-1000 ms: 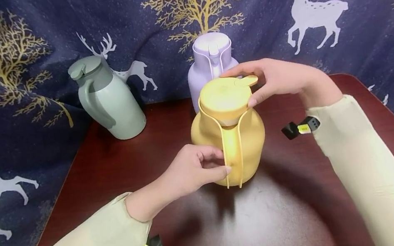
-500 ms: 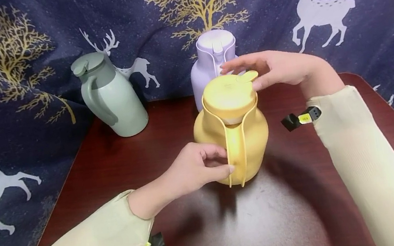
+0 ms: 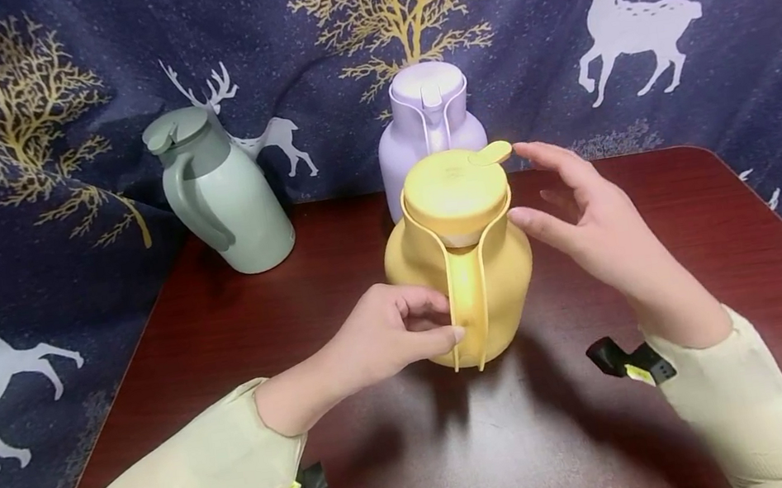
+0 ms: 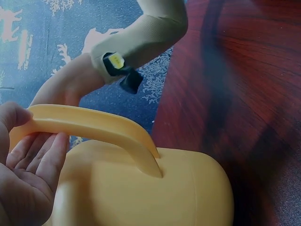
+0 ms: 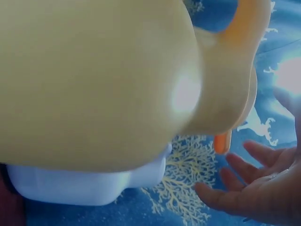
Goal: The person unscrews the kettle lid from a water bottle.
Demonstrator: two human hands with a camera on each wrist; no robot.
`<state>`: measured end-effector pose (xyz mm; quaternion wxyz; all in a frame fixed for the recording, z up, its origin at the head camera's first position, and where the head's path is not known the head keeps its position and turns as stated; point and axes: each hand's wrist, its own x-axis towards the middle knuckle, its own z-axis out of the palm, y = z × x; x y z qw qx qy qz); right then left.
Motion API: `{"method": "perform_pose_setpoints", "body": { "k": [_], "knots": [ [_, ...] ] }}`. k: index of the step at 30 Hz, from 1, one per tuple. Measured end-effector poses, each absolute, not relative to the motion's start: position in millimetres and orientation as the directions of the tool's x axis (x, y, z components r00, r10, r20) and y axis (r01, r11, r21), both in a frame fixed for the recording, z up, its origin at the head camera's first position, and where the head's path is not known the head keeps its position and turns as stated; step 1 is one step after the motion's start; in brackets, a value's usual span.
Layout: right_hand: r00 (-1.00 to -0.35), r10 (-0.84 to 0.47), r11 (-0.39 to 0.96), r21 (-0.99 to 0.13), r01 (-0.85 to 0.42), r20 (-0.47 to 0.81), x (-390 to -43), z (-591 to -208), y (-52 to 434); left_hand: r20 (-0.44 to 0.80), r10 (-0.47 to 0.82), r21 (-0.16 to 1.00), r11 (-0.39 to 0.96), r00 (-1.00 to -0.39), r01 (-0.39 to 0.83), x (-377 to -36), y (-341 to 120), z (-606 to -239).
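On the glossy red-brown table (image 3: 468, 475), the head view shows a round-bellied yellow plastic-looking jug (image 3: 509, 281) upright; our right hand (image 3: 598, 223) has dropped beside its matching lid (image 3: 454, 189), apparently leaving the steadying to our left hand (image 3: 381, 333). Left wrist: that hand pinches the curved yellow handle (image 4: 106, 125). Right wrist: we see loosely spread fingers (image 5: 218, 200), holding nothing.

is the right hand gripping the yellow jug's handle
No, the left hand grips the handle of the yellow jug, while the right hand is beside the jug's lid.
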<state>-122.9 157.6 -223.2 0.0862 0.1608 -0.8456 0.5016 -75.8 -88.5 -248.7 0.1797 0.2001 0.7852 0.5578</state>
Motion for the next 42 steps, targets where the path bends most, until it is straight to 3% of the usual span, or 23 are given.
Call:
{"method": "perform_pose_setpoints", "body": {
  "k": [13, 26, 42],
  "knots": [
    [-0.921, -0.191, 0.496, -0.777, -0.388, 0.339, -120.4, -223.8, 142.3, -0.041, 0.521, 0.946, 0.294, -0.852, 0.134, -75.8, -88.5, -245.1],
    [-0.943, -0.307, 0.504, -0.818, -0.275, 0.128, -147.9, -213.4, 135.2, -0.034, 0.538, 0.941, 0.301, -0.842, 0.154, -78.1, -89.2, -247.1],
    [-0.958, -0.249, 0.338, -0.914, -0.226, 0.145, -149.7, -219.7, 133.1, -0.02, 0.531, 0.95, 0.274, -0.847, 0.149, -77.4, -89.5, -249.3]
  ]
}}
